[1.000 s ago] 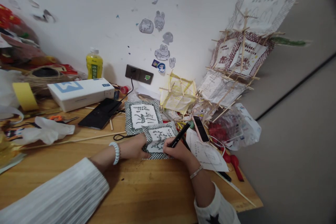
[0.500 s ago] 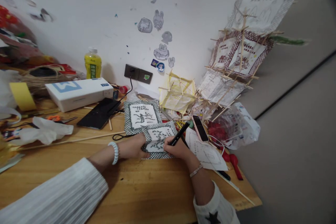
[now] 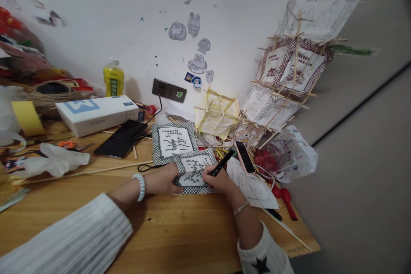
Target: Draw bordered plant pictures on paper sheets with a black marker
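My right hand (image 3: 218, 180) is closed around a black marker (image 3: 222, 163), which slants up to the right. Its writing end, hidden by my fingers, is down at a drawing sheet (image 3: 192, 165) with a dark cross-hatched border, lettering and leafy branches. At that sheet's left edge my left hand (image 3: 163, 178) has its fingers curled, holding the paper on the wooden table. Just behind lies a second bordered drawing (image 3: 173, 139), partly overlapped by the first. A further sheet with faint lines (image 3: 252, 186) is to the right of my right hand.
A black tablet (image 3: 120, 139) and a white box (image 3: 96, 113) stand left of the drawings. A phone (image 3: 244, 157) is at the right. Behind are a yellow stick-framed lantern (image 3: 216, 115) and a tall stick-and-paper structure (image 3: 295, 64). Scissors (image 3: 75, 146) lie far left.
My right hand and the marker have shifted slightly to the right over the sheet. My left hand stays in place.
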{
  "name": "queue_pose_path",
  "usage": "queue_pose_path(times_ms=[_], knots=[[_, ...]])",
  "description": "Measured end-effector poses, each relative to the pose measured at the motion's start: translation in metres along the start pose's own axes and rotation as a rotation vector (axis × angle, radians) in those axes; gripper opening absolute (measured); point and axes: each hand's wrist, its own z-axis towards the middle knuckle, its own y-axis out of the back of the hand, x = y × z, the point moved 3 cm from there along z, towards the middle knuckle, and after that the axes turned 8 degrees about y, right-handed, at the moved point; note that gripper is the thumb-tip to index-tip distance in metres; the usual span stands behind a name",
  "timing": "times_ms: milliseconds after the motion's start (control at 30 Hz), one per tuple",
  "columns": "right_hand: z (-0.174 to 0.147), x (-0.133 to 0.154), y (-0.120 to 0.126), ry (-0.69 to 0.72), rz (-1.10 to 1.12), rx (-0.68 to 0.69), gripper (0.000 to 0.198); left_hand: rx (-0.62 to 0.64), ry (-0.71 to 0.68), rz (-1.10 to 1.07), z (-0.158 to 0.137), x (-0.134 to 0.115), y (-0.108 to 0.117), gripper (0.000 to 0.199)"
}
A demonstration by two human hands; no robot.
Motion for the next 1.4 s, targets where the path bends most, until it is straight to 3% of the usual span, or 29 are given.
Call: queue_pose_path(times_ms=[500, 1400], knots=[[-0.0061, 0.0036, -0.0046, 0.038, 0.021, 0.122, 0.013, -0.002, -0.032, -0.008, 0.0001, 0.0004, -0.0008, 0.072], [-0.0003, -0.0048, 0.0041, -0.013, 0.034, -0.006, 0.018, 0.004, 0.000, -0.064, 0.0009, 0.0042, -0.0020, 0.065]])
